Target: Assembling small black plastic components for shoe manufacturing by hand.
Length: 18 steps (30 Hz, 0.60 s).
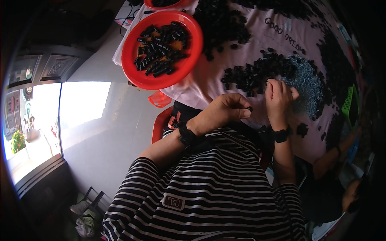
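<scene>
My left hand [226,109] pinches a small black cylindrical piece [249,109] between thumb and forefinger, above the near edge of the cloth-covered table. To its right, my right hand [278,98] is raised at the near side of a pile of small black parts [253,74]. Its fingers are curled together, and what they hold, if anything, is too small to make out. Just beyond that hand lies a heap of thin blue-grey pins [307,90]. Further left, a red plate [130,60] carries several longer black pieces.
More black parts [221,24] cover the pink cloth [257,36] at the back and along the right. A green slotted basket [349,102] stands at the right edge. Another person's arm [335,154] reaches in at lower right. A red stool [159,126] is beside me.
</scene>
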Each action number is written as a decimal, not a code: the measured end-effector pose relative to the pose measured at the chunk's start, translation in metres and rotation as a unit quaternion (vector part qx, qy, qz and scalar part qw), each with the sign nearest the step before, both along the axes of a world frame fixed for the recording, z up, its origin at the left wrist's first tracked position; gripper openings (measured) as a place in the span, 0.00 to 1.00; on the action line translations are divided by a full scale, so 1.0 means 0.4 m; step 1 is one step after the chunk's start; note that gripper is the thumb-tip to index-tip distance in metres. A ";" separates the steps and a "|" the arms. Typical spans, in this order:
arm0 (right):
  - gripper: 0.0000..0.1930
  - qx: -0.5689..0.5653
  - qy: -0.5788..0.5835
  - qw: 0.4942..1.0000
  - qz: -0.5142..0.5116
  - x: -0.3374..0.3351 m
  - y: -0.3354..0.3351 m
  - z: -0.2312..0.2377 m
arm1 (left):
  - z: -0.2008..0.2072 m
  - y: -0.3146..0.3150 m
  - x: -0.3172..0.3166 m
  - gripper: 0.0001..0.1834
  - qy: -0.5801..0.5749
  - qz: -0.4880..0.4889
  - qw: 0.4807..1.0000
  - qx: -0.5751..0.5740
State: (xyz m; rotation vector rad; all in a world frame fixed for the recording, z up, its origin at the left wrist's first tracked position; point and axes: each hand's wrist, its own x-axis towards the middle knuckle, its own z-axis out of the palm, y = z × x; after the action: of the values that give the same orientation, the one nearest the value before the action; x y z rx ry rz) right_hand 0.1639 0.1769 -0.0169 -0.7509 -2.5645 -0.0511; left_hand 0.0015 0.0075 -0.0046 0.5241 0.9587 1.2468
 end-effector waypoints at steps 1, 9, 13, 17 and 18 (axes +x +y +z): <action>0.08 -0.019 0.032 0.999 0.001 0.005 0.000 0.012 | 0.014 0.000 -0.005 0.11 0.001 -0.004 1.000 -0.017; 0.07 -0.446 0.220 0.866 0.044 0.014 -0.103 0.134 | 0.011 0.005 -0.001 0.12 -0.043 -0.002 0.999 -0.009; 0.07 -0.404 0.173 0.895 0.072 0.015 -0.132 0.151 | 0.005 0.003 0.007 0.13 0.008 0.022 1.000 0.009; 0.06 -0.339 0.162 0.924 0.065 0.005 -0.144 0.150 | -0.002 0.003 0.010 0.13 0.098 0.042 0.994 0.036; 0.06 -0.340 0.163 0.924 0.065 0.002 -0.146 0.147 | -0.001 0.003 0.012 0.13 0.098 0.042 0.994 0.035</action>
State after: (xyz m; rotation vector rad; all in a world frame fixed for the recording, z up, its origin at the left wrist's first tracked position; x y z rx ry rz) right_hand 0.1649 0.1185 0.0421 -0.7348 -2.2821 0.9664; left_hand 0.0065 0.0088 -0.0051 0.6771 1.1130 1.3256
